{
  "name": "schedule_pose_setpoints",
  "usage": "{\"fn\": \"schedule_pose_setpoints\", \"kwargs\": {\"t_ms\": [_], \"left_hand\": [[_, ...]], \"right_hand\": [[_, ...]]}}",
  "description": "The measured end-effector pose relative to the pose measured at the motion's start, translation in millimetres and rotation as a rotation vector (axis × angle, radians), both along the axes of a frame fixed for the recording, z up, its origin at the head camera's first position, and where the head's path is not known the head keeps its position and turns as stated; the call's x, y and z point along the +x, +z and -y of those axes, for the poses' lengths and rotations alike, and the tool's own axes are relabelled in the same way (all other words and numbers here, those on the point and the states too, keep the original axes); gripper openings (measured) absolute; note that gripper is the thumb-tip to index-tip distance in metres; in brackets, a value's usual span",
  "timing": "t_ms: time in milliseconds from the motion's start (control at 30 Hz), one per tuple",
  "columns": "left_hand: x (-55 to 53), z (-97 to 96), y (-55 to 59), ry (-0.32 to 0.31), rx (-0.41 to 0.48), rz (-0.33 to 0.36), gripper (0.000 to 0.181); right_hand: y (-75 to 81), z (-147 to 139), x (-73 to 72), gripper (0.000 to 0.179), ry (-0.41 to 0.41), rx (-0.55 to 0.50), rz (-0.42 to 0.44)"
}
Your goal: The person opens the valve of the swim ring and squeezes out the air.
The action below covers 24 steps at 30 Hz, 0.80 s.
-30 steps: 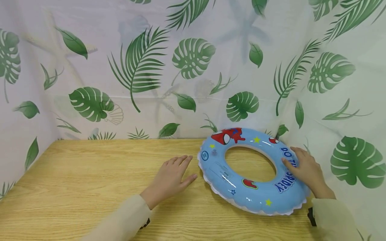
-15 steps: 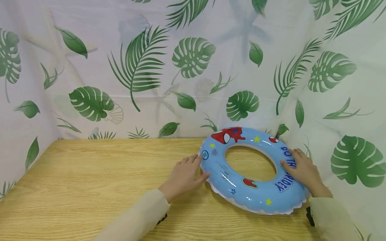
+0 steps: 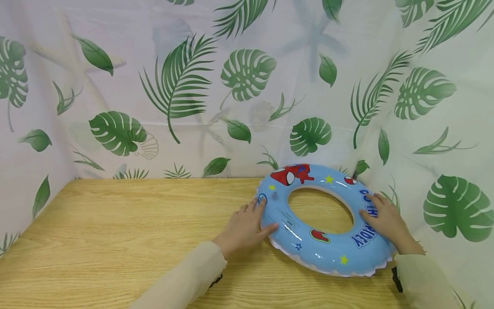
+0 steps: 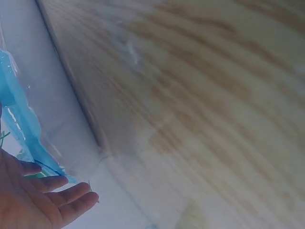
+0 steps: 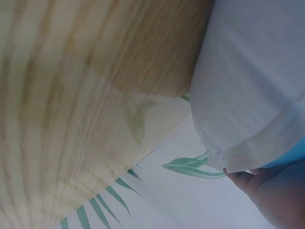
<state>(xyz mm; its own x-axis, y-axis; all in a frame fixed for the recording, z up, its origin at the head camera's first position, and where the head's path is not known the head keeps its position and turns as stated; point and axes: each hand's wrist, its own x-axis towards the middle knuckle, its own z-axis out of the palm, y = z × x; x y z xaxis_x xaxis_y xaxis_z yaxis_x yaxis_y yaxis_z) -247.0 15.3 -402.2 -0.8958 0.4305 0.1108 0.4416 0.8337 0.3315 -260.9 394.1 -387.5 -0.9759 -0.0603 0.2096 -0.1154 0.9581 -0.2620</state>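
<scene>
A light blue inflatable swim ring (image 3: 324, 253) with a scalloped white edge lies on the wooden table in the head view, right of centre. Red figures, yellow stars and blue lettering decorate its top. My left hand (image 3: 243, 227) touches its left side, fingers extended and thumb on the upper surface. On the opposite side my right hand (image 3: 390, 223) rests over the lettering. The left wrist view shows the left hand (image 4: 38, 195) with extended fingers beside the ring's blue rim (image 4: 21, 109). From below, the right wrist view shows the ring's white underside (image 5: 248, 81) and part of the right hand (image 5: 281, 198).
The wooden table (image 3: 115, 231) stretches to the left of the ring. White cloth with green leaf prints (image 3: 185, 141) hangs along the back and both sides. The ring and right hand are close to the right-hand cloth (image 3: 444, 171).
My left hand has moved right from the bare table onto the ring's left side. My right hand has shifted only slightly, and the ring has stayed in place.
</scene>
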Motion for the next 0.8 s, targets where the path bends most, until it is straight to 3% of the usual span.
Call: {"fn": "schedule_pose_setpoints", "kwargs": {"t_ms": [800], "left_hand": [[6.5, 13.1, 0.8, -0.018, -0.016, -0.023, 0.084]], "right_hand": [[1.8, 12, 3.8, 0.061, 0.044, -0.046, 0.027]]}}
